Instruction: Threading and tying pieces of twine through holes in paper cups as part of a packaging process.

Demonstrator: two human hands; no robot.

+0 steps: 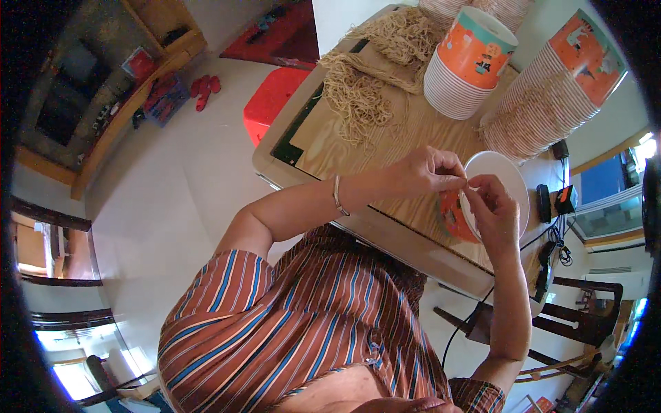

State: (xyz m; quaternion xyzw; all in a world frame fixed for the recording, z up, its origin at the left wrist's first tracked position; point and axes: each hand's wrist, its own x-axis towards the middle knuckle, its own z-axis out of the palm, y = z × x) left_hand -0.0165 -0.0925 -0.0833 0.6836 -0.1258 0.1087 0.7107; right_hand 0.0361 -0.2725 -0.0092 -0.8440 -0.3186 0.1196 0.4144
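Note:
My left hand [437, 172], with a bangle on its wrist, is pinched closed just left of my right hand [494, 210]. The right hand's fingertips are pinched as well, and the two pinches almost meet. Whatever lies between them is too small to make out. Both hands hover over an orange paper tub [451, 217] whose pale round mouth or base faces me; the right hand covers part of it. Beyond the left hand a tangled heap of beige string [354, 100] spreads over the wood-patterned tabletop [323, 134].
A stack of orange and green paper tubs [471, 62] stands at the back, with a longer, leaning stack [551, 89] to its right. Black cables and plugs [561, 237] lie along the right edge. A red stool [275, 100] stands left of the table, a dark wooden chair [585, 310] to the right.

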